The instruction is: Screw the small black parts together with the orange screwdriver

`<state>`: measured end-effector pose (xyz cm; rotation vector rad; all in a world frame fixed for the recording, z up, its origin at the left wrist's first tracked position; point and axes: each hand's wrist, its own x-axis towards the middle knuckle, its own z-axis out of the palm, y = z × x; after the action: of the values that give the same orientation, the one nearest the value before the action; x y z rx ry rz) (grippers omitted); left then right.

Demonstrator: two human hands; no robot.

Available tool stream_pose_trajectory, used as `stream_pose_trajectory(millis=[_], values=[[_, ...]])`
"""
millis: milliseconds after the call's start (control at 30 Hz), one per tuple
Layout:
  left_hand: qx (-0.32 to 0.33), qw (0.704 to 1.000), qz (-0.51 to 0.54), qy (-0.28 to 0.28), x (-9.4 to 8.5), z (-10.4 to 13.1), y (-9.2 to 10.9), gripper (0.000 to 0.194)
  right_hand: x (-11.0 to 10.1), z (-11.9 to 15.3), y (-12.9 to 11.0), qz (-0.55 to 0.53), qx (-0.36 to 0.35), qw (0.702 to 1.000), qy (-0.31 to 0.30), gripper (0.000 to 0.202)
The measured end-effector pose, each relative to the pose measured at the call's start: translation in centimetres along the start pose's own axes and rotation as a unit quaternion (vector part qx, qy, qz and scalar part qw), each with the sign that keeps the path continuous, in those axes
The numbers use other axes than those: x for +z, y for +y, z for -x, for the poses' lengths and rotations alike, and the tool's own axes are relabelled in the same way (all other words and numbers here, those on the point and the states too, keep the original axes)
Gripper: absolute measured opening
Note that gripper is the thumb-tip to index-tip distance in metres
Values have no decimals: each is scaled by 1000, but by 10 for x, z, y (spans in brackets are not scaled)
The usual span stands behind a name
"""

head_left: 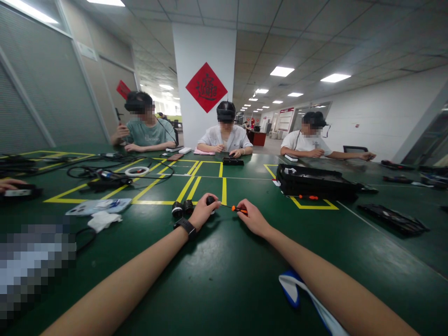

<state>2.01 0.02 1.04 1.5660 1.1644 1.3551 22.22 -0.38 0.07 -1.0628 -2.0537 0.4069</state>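
Observation:
My left hand [204, 210] is closed around a small black cylindrical part [210, 200], much of it hidden by the fingers. In my right hand [252, 217] is a screwdriver [239, 210] with an orange and black handle. Its thin shaft points left and reaches toward the part in my left hand; whether the tip touches cannot be made out. Two similar black cylindrical parts [182, 208] stand on the green table just left of my left hand. A dark watch [186, 227] is on my left wrist.
Yellow tape [224, 191] marks the green table [217, 289]. A black case [311, 179] lies to the right, with an orange-handled tool [308, 197] beside it. Left are cables [105, 175], a phone [100, 206] and a tissue [105, 221]. Three people sit opposite. A blue-white strap [315, 303] lies near my right forearm.

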Motion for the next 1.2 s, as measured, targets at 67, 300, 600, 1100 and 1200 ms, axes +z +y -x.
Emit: stream_pose_trajectory(millis=[67,300,600,1100,1200], values=[[-1,1000,-1,1,0,0,0,27,0,0,1,1,0,1000,0,15],[10,1000,-10,0,0,-3,-4,26,2,-2,5,7,25,1000,-2,11],[3,1000,-3,0,-1,-4,-7,26,1,0,3,-6,30,1000,2,19],[-4,1000,13,16,-1,-4,-7,27,-3,-5,-5,-47,86,995,21,16],[-1,1000,17,9,-1,-4,-6,26,-20,-4,-31,7,82,996,42,25]])
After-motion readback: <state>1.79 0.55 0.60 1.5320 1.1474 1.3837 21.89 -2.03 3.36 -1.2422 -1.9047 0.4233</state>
